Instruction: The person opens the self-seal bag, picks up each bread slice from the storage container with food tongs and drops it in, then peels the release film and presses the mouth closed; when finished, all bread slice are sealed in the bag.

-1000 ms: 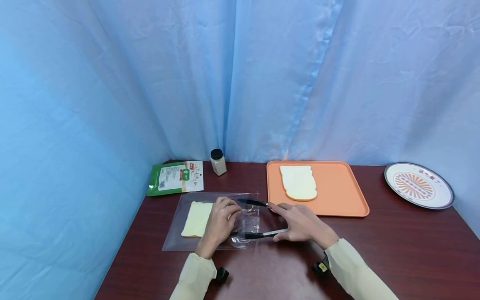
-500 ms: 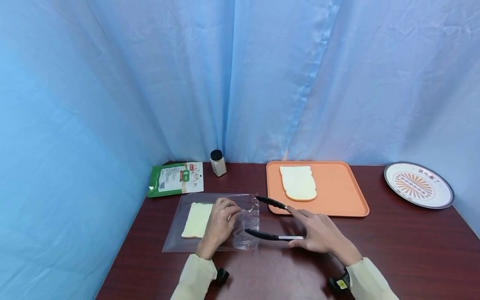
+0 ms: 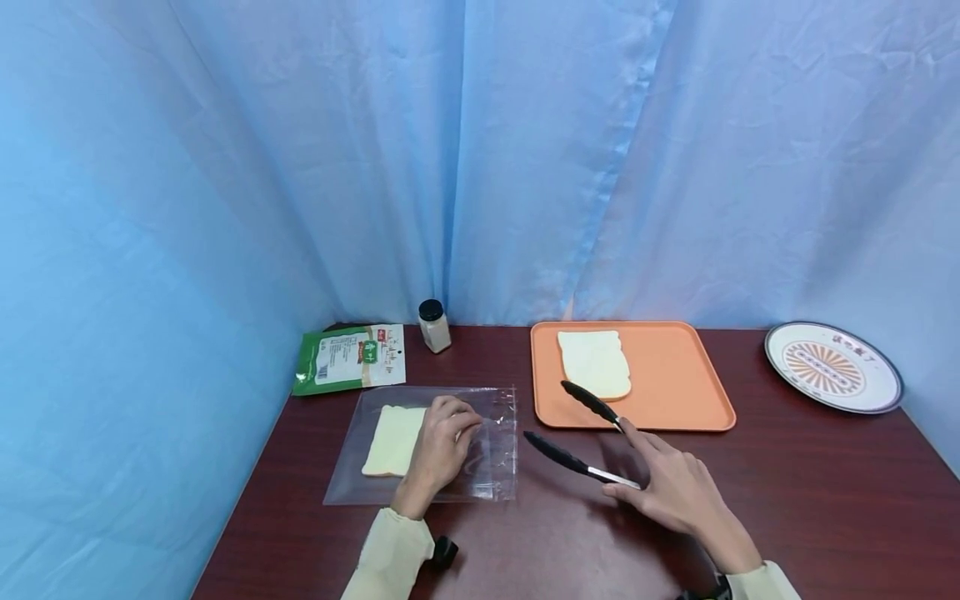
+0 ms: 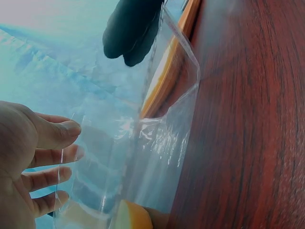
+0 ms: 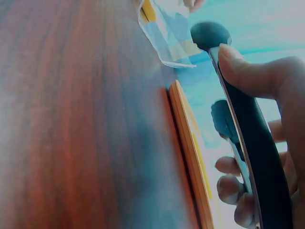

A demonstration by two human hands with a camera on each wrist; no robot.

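Note:
My left hand (image 3: pixel 441 442) pinches the upper layer of a clear plastic bag (image 3: pixel 501 446) near its right end, lifting the film a little. Inside the bag lies a slice of bread (image 3: pixel 390 442), its right part hidden by that hand. In the left wrist view, thumb and fingertips meet at the film (image 4: pixel 95 167). My right hand (image 3: pixel 678 492) grips black-tipped tongs (image 3: pixel 557 453), thumb on one arm and fingers on the other. The tongs' arms stand spread with nothing between them. They point at the bag, their far tip overlapping the orange tray (image 3: pixel 675 375) in the head view.
A second slice of bread (image 3: pixel 595 364) lies on the tray. A green-and-white pouch (image 3: pixel 350 358) and a black-capped jar (image 3: pixel 435 327) are at the back left. At far right stands a patterned plate (image 3: pixel 834 367). Blue curtains (image 3: pixel 525 167) border the table behind and at left.
The right hand has drawn the spread tongs out of the bag's mouth, rightward to beside the tray. The left hand stays on the bag, and the slice inside has not moved.

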